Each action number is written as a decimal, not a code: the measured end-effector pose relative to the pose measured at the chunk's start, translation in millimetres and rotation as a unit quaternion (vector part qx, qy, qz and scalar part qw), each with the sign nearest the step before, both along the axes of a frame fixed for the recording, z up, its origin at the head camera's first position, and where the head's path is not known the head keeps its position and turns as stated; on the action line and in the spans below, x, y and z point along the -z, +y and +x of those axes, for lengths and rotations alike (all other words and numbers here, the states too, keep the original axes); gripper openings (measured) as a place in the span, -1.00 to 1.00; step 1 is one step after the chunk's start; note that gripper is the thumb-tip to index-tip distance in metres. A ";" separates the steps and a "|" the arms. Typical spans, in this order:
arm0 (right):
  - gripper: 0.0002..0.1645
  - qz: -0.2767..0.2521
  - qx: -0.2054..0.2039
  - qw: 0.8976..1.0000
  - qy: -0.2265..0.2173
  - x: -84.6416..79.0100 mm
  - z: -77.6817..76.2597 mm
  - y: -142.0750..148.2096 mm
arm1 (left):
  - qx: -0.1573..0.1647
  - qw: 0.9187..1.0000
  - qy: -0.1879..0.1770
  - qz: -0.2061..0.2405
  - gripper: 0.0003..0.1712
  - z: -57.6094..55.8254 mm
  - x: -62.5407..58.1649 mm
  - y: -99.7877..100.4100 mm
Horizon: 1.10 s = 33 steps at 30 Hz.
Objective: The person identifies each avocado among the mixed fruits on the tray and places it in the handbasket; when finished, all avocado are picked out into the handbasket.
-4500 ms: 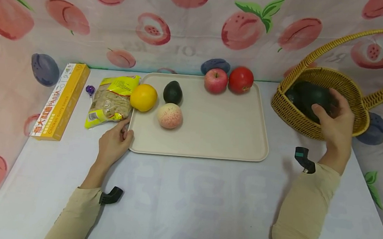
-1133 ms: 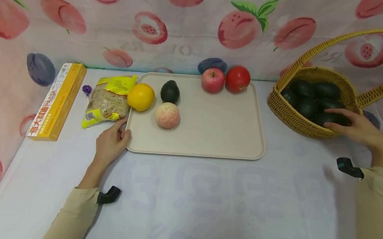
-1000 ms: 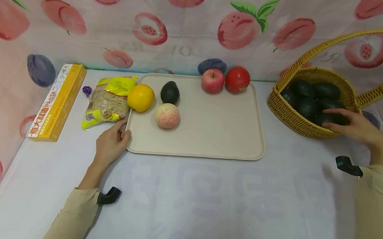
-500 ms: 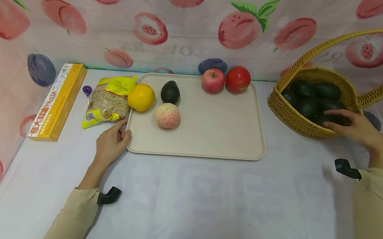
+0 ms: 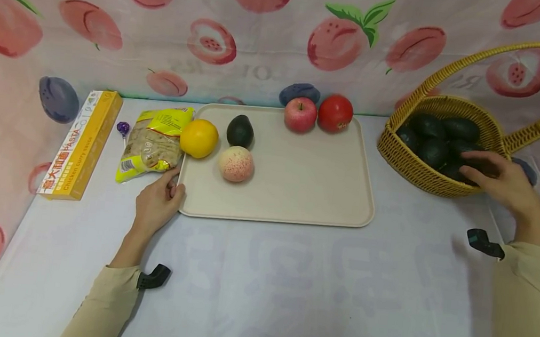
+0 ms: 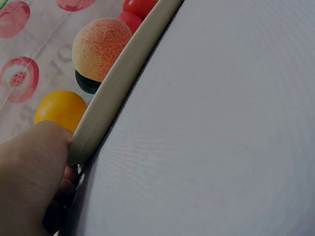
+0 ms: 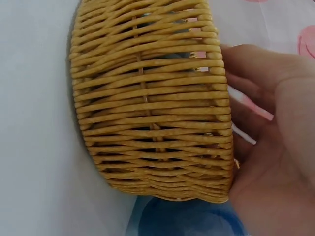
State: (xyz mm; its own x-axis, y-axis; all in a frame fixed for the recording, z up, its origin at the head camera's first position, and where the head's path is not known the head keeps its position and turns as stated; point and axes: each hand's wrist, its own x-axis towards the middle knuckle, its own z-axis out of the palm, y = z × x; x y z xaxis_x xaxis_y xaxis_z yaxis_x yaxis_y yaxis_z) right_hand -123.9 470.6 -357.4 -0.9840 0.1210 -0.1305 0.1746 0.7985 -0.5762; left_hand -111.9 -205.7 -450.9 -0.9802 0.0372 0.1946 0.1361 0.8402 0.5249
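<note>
At the tray's left front corner, my left hand [image 5: 157, 201] grips the beige tray [image 5: 292, 192], thumb over the rim [image 6: 113, 93] and fingers below it. On the tray lie an orange [image 5: 198, 138], an avocado [image 5: 240, 131] and a pale, red-speckled peach [image 5: 236, 164]. An apple [image 5: 300, 114] and a pomegranate [image 5: 335, 112] sit by its back edge. My right hand [image 5: 514, 184] reaches over the near right rim of the wicker basket [image 5: 412, 170], fingertips among several avocados [image 5: 432, 153]. I cannot tell whether it grips one; the basket wall [image 7: 152, 108] hides the fingertips in the right wrist view.
Left of the tray lie a yellow bag of noodles [image 5: 153, 145], a purple lollipop [image 5: 123, 128] and a pasta box [image 5: 80, 144]. The basket's tall handle [image 5: 467, 65] arches above it. A fruit-printed cloth [image 5: 261, 44] hangs behind the table.
Some seconds ago my right hand held an avocado above the basket; it is now lower, at the right rim. In the last half second, its forearm shifted slightly left. My left hand stays put.
</note>
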 end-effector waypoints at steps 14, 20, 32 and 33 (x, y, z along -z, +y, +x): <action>-0.45 -0.181 -0.060 0.967 0.168 4.3 5.2 -25.0 | 0.001 1.000 -0.001 0.002 -0.59 1.1 0.4 -0.1; -0.49 -0.181 -0.074 0.960 0.200 10.5 2.4 -43.0 | 0.001 1.000 -0.002 -0.001 -0.58 0.4 0.8 -0.9; -0.57 -0.174 -0.111 0.955 0.212 0.4 3.4 -83.6 | 0.001 1.000 -0.003 0.003 -0.58 0.3 1.4 -0.4; -0.57 -0.172 -0.115 0.955 0.212 1.0 2.9 -85.5 | 0.000 1.000 -0.003 0.003 -0.58 0.2 1.3 -0.4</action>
State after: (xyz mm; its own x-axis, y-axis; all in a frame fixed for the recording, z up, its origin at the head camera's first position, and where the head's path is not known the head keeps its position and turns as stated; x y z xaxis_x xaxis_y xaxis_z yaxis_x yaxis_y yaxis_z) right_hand -121.0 385.2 -358.4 -0.9525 -0.0832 0.2930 -0.2905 0.5375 -0.7917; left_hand -111.6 -206.1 -452.2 -0.9812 0.0357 0.1894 0.1328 0.8374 0.5301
